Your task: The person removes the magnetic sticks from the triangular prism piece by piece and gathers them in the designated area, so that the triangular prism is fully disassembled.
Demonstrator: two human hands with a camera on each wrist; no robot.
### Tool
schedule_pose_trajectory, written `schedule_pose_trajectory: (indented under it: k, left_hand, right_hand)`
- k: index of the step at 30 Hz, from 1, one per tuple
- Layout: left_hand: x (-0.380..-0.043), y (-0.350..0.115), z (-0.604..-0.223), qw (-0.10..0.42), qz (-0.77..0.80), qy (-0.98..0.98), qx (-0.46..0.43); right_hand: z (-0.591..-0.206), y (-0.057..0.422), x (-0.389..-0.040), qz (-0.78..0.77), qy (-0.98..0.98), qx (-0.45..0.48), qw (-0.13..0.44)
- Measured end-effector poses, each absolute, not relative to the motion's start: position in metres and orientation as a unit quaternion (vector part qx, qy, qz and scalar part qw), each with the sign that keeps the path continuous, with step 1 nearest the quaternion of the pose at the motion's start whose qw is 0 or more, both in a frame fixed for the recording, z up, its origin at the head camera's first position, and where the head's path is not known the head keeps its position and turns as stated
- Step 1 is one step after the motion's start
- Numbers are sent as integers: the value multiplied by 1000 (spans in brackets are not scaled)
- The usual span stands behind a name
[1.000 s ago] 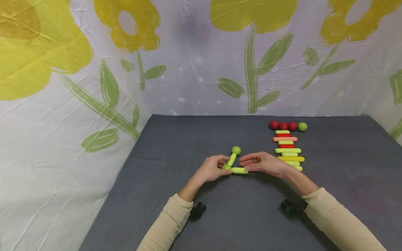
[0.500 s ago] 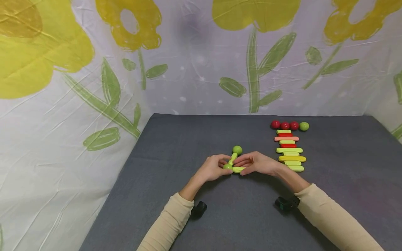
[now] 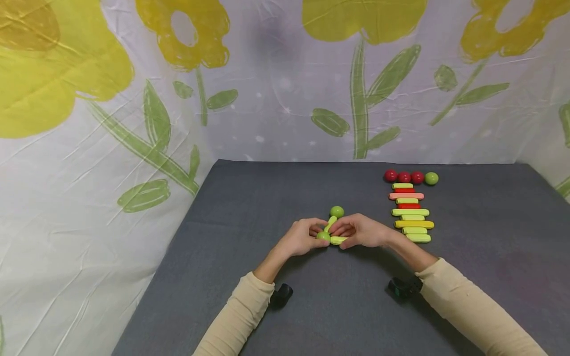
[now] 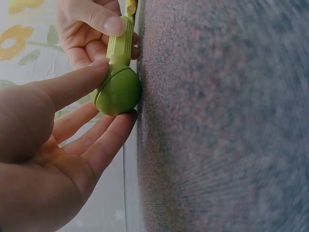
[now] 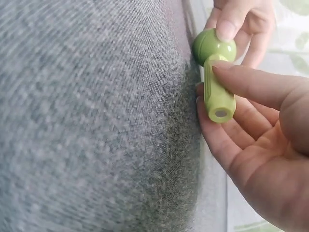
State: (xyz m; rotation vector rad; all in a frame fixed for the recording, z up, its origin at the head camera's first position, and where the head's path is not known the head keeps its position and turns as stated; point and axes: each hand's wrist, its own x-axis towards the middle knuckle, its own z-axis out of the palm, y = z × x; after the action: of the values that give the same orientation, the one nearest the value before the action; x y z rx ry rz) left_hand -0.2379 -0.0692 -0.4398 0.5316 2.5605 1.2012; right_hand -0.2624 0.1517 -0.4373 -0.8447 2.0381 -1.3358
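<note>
My left hand (image 3: 299,238) holds a glossy green ball (image 4: 118,92) between thumb and fingertips, just at the dark cloth. Pinched in my right hand (image 3: 366,231) is a short light-green ribbed magnetic rod (image 5: 219,99), whose near end shows a round metallic spot in the right wrist view. The rod's other end meets the green ball. A second light-green rod (image 3: 330,224) runs up and away from that ball to another green ball (image 3: 337,211). My right fingertips cover part of this second rod in the head view.
Right of my hands, a column of rods (image 3: 410,212) in light green, red, pink and yellow lies on the dark grey cloth (image 3: 249,198). Behind it sit red balls (image 3: 403,177) and one green ball (image 3: 431,178) in a row. A flower-printed curtain (image 3: 276,99) stands behind.
My right hand has moved left along the near rod, and its thumb and fingers now grip it closer to the ball. My left hand stays on the ball.
</note>
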Motion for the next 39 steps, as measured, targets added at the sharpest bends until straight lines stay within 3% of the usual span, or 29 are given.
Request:
schedule_pose_trajectory:
  k: [19,25,39]
  left_hand:
    - [-235,-69,-434,145,422,875,188]
    - [-235,-70,-435,139,419,879,182]
    - [-236,-69,-437,132,417,881,182]
  right_hand:
    - [-442,160,-273,-498,731,-339,320]
    - [-442,164,-271,-501,736,-342,300]
    - [-436,184,-260,-595,693,-268,306]
